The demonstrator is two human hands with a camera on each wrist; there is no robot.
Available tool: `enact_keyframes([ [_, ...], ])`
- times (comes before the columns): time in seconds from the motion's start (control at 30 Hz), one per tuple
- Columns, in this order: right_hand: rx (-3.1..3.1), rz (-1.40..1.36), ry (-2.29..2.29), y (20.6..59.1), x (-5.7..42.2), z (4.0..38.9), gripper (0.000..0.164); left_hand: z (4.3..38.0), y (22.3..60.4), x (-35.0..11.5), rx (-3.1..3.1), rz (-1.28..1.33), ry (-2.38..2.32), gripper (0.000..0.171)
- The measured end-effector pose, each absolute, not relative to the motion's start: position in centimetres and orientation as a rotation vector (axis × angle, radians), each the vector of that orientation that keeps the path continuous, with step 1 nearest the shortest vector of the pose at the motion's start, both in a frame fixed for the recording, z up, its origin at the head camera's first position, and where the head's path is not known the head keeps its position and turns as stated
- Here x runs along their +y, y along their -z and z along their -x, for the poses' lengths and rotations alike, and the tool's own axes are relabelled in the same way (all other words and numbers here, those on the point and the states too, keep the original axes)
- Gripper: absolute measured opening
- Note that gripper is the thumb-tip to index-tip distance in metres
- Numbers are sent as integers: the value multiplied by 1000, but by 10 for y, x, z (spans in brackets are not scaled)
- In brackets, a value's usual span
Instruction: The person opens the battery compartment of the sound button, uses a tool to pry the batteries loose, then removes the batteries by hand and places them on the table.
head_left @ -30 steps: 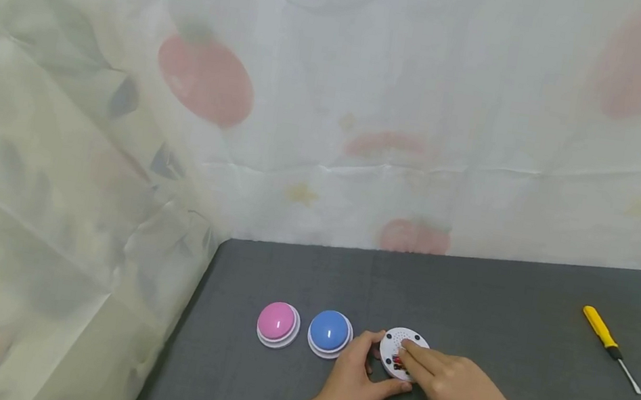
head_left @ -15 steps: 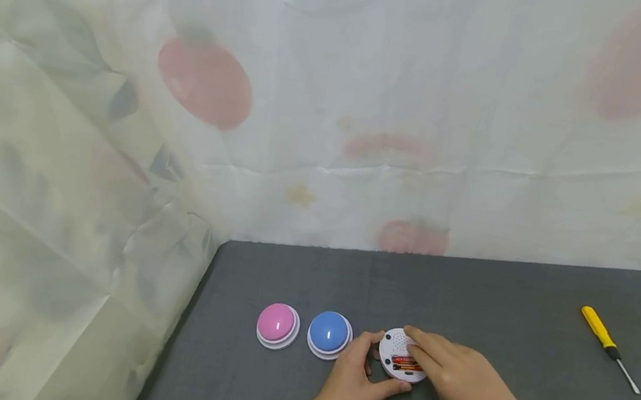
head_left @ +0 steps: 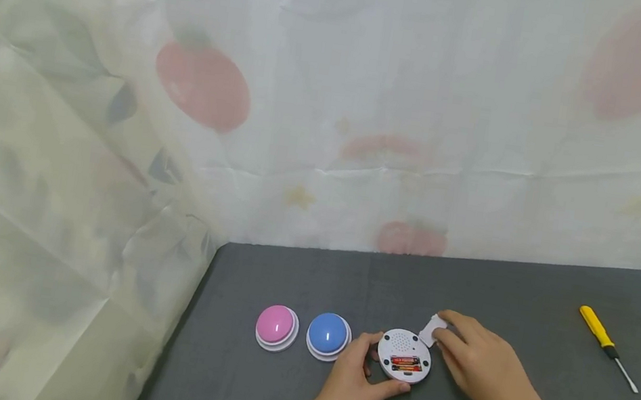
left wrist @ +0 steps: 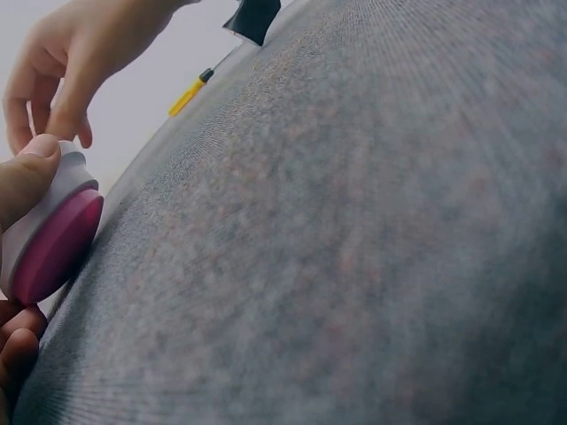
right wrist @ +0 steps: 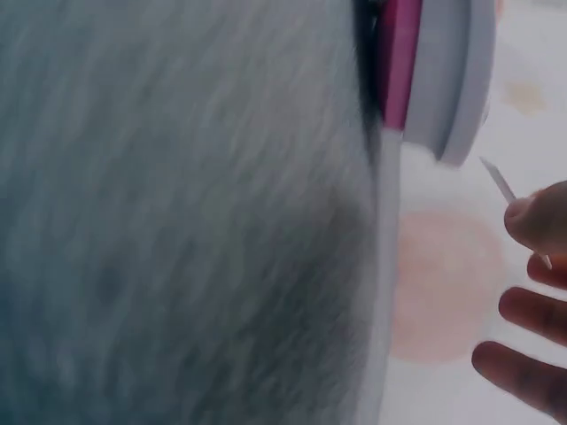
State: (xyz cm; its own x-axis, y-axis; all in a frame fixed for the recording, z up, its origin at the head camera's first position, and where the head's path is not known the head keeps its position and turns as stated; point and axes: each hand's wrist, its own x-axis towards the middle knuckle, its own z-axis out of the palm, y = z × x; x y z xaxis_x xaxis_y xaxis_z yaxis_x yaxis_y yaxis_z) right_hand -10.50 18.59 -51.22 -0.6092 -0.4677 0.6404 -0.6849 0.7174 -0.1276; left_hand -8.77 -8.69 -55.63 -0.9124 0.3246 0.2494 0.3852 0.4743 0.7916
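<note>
My left hand (head_left: pixel 352 388) grips a round white push button (head_left: pixel 401 340), which lies upside down on the table. Its battery compartment is uncovered, showing red and black batteries (head_left: pixel 406 363) inside. In the left wrist view, the magenta dome (left wrist: pixel 62 243) faces down under the white base, between thumb and fingers. Just off the base's upper right, my right hand (head_left: pixel 487 374) pinches a small white battery cover (head_left: pixel 433 330). The right wrist view catches this thin cover (right wrist: pixel 499 180) edge-on between thumb and forefinger, the other fingers extended.
Left of my hands, a pink button (head_left: pixel 275 323) and a blue button (head_left: pixel 328 333) stand dome up. A yellow-handled screwdriver (head_left: pixel 598 327) lies at the right of the dark grey table (head_left: pixel 516 296). A patterned curtain (head_left: pixel 335 93) hangs behind.
My right hand has lifted the battery cover off the upturned button and moved it up and right, exposing the batteries. My left hand keeps its grip in place.
</note>
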Motion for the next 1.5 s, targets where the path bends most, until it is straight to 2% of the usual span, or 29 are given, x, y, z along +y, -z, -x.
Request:
enact_keyframes([
  [0.03,-2348,-846,-491,513,189,106,54,88,557,-87,-2636,639,1446,74],
  [0.1,-2358,-790,-500,516,194,109,54,88,557,-86,-2630,641,1449,75],
  [0.13,-2361,-762,-507,517,197,110,47,88,557,-86,-2628,640,1452,75],
  [0.2,-2364,-701,-521,520,203,112,47,87,557,-86,-2628,635,1457,75],
  [0.23,-2366,-674,-531,522,207,113,43,87,557,-86,-2628,635,1457,75],
  [0.27,-2361,-643,-540,523,210,114,53,87,557,-87,-2633,629,1459,75],
  [0.33,-2370,-587,-552,524,215,116,32,87,557,-87,-2634,626,1456,75],
  [0.4,-2381,-538,-554,525,219,117,18,87,557,-87,-2629,627,1452,75],
  [0.43,-2390,-515,-558,526,222,118,20,87,557,-88,-2625,629,1447,75],
  [0.5,-2404,-477,-561,529,226,119,35,87,557,-88,-2618,635,1437,75],
  [0.57,-2416,-445,-570,532,231,121,36,87,557,-88,-2618,636,1429,75],
  [1.1,-2562,-212,-684,545,255,119,22,84,555,-89,-2625,643,1408,76],
  [1.5,-2627,-205,-686,547,258,120,17,82,555,-90,-2619,652,1382,75],
])
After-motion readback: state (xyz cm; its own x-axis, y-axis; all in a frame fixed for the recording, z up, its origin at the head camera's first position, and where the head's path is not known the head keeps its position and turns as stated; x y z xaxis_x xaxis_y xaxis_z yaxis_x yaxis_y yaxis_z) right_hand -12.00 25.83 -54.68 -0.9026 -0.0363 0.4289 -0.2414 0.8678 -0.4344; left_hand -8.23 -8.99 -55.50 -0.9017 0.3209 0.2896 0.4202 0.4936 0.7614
